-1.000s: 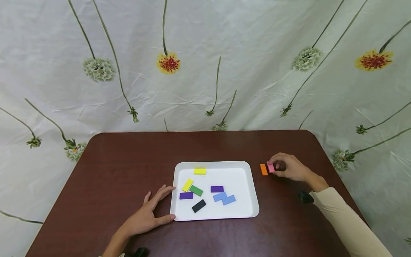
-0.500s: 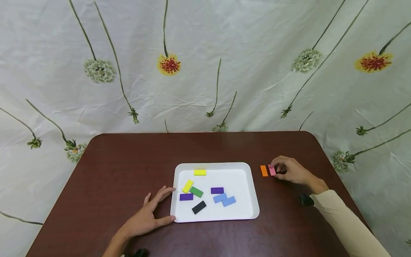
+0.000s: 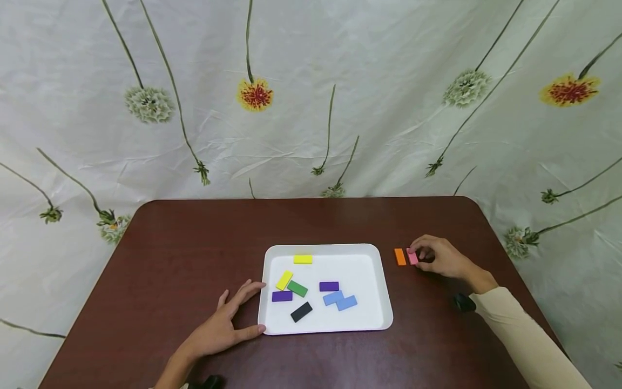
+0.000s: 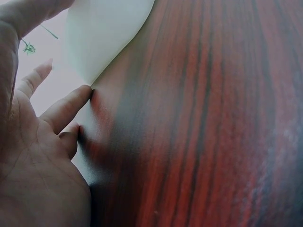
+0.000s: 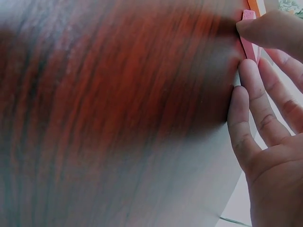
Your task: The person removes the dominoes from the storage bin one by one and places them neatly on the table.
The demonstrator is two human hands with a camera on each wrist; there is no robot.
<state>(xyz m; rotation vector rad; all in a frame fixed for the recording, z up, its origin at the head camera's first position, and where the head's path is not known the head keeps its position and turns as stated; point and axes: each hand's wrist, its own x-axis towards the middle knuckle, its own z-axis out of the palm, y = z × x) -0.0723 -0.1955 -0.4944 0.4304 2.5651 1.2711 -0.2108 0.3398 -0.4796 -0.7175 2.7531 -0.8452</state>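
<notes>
In the head view, my right hand [image 3: 444,260] pinches a small pink block [image 3: 412,256] between thumb and fingers, on the table right of the tray. An orange block [image 3: 400,256] lies just left of it, with a narrow gap between. The right wrist view shows the thumb against the near end of the pink block [image 5: 248,35]. My left hand [image 3: 218,329] has its fingers spread, with thumb and a fingertip touching the left edge of the white tray [image 3: 369,319]. In the left wrist view, the pale tray wall [image 4: 109,33] rises beside the fingers.
Several flat blocks lie in the tray: yellow [image 3: 303,259], green [image 3: 297,289], purple [image 3: 329,286], light blue [image 3: 347,303] and black [image 3: 301,312]. The dark brown table [image 3: 218,232] ends at a flower-patterned cloth [image 3: 291,146] behind it.
My right hand has shifted the pink block slightly to the right, so the gap to the orange block is a little wider. The left hand and the tray stay put.
</notes>
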